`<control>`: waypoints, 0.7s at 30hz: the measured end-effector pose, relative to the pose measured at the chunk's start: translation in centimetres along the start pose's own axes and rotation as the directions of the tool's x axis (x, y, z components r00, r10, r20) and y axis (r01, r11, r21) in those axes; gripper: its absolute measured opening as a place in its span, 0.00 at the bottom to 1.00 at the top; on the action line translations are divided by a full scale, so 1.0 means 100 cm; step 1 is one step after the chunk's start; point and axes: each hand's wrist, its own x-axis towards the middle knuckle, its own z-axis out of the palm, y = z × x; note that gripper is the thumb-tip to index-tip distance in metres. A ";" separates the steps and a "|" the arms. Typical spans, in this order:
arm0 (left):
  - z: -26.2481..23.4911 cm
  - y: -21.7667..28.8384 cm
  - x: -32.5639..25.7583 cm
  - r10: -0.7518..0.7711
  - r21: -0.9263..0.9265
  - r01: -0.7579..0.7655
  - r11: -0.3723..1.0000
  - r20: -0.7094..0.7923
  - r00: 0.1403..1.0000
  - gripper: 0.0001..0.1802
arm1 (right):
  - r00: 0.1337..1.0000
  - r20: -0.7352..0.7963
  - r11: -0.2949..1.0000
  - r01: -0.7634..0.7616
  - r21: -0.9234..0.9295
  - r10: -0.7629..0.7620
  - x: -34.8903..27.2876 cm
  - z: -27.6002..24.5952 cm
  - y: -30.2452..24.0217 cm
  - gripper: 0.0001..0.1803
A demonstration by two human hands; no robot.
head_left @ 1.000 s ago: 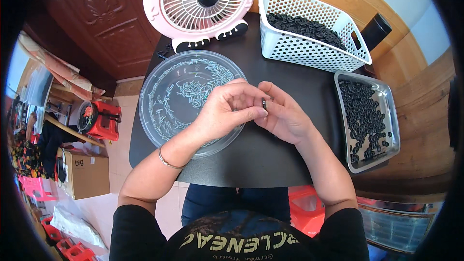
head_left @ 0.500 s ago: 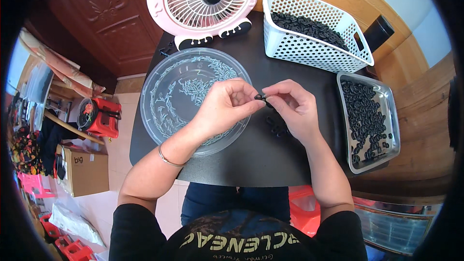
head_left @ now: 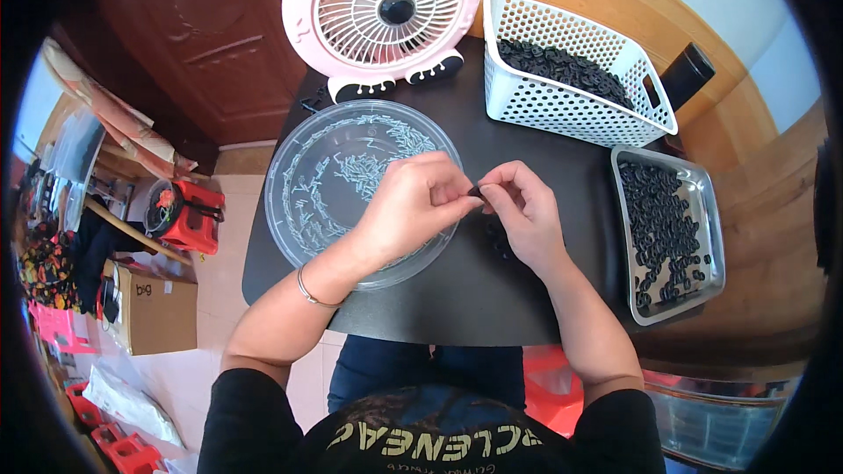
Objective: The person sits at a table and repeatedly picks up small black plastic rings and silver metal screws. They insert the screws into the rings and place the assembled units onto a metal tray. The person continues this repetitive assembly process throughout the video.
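Note:
Above the dark table (head_left: 430,312), my left hand (head_left: 411,204) and my right hand (head_left: 524,218) meet fingertip to fingertip. Both are closed in a pinch on a small black part (head_left: 476,192), mostly covered by the fingers. Beneath my right hand lie a few loose black pieces (head_left: 499,239), partly hidden by it. My left hand and wrist overlap the right side of a round clear tub (head_left: 277,197), in which many thin, pale blue-grey pins (head_left: 362,174) are scattered.
A steel tray (head_left: 713,250) of small black parts stands at the right. Behind it are a white perforated basket (head_left: 562,123) of black pieces and a dark cylinder (head_left: 688,75). A pink fan (head_left: 294,4) stands at the back. Red stools (head_left: 195,219) and a cardboard box (head_left: 158,312) are at left.
My fingertips have drawn closer together around the black part, and less of it shows. My right hand has shifted slightly left. The whole view has moved a little.

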 end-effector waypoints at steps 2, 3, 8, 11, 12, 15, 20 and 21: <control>-0.014 0.002 0.007 0.093 0.023 -0.090 0.996 -0.145 0.985 0.09 | 1.000 -0.016 0.980 -0.020 0.197 0.023 0.003 -0.001 -0.003 0.05; -0.024 0.003 0.011 0.140 0.038 -0.135 0.990 -0.214 0.967 0.09 | 0.999 -0.021 0.956 -0.029 0.293 0.037 0.005 -0.002 -0.004 0.05; -0.108 -0.024 0.042 0.099 0.152 0.016 0.988 -0.715 0.692 0.23 | 0.980 -0.045 0.791 -0.130 0.599 0.195 0.010 -0.022 -0.007 0.06; -0.143 -0.070 0.059 -0.008 0.181 0.210 0.961 -0.737 0.675 0.29 | 0.977 -0.007 0.704 -0.149 0.695 0.214 0.013 -0.029 0.002 0.05; -0.148 -0.084 0.063 -0.056 0.154 0.232 0.960 -0.710 0.702 0.28 | 0.975 -0.007 0.691 -0.151 0.707 0.221 0.014 -0.029 0.005 0.06; -0.146 -0.092 0.072 -0.173 -0.033 0.194 0.980 -0.617 0.768 0.22 | 0.970 -0.015 0.660 -0.155 0.735 0.243 0.014 -0.036 0.010 0.06; -0.150 -0.100 0.073 -0.171 -0.083 0.151 0.985 -0.591 0.788 0.18 | 0.952 -0.036 0.565 -0.150 0.811 0.305 0.016 -0.039 0.006 0.07; -0.153 -0.103 0.073 -0.192 -0.116 0.153 0.981 -0.573 0.797 0.18 | 0.952 -0.032 0.560 -0.152 0.814 0.304 0.016 -0.040 0.009 0.07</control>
